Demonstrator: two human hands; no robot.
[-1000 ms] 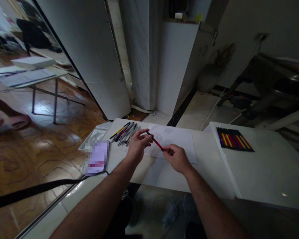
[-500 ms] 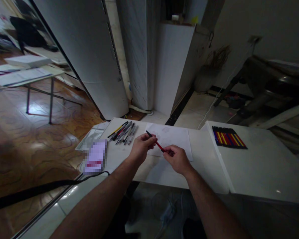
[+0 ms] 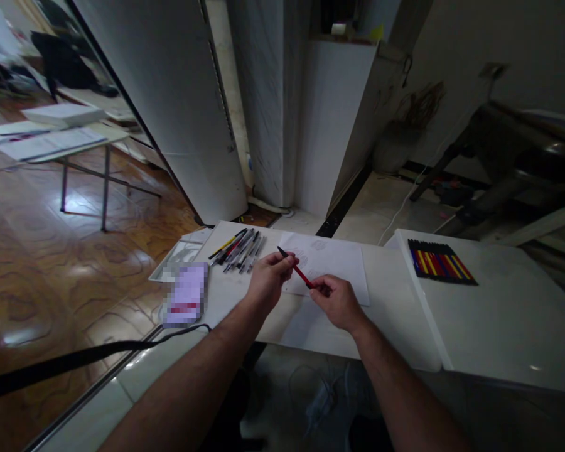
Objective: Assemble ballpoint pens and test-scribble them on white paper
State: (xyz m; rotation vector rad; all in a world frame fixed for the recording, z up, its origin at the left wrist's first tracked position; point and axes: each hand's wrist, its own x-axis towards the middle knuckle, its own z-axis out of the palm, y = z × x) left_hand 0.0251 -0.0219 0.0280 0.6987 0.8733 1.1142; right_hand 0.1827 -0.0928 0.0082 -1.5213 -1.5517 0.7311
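A red pen (image 3: 302, 275) with black ends is held slanted between my two hands, above a white sheet of paper (image 3: 343, 270) that bears faint drawings. My left hand (image 3: 269, 276) pinches its upper part, near the black tip. At the lower end, the fingers of my right hand (image 3: 334, 298) are closed on the same pen. Left of the paper lies a loose pile of pens (image 3: 238, 250), mostly clear and black with a yellow one among them.
A row of colored pens (image 3: 440, 260) lies on the adjoining white table (image 3: 503, 320) at right. A purple pixelated item (image 3: 187, 295) sits at the left edge of my table (image 3: 324, 329). Behind stand a white cabinet (image 3: 341, 119) and, far left, a folding table (image 3: 117, 136).
The whole view has shifted slightly, so the tables and pens appear a little further right. Both hands keep their hold on the red pen, almost unmoved.
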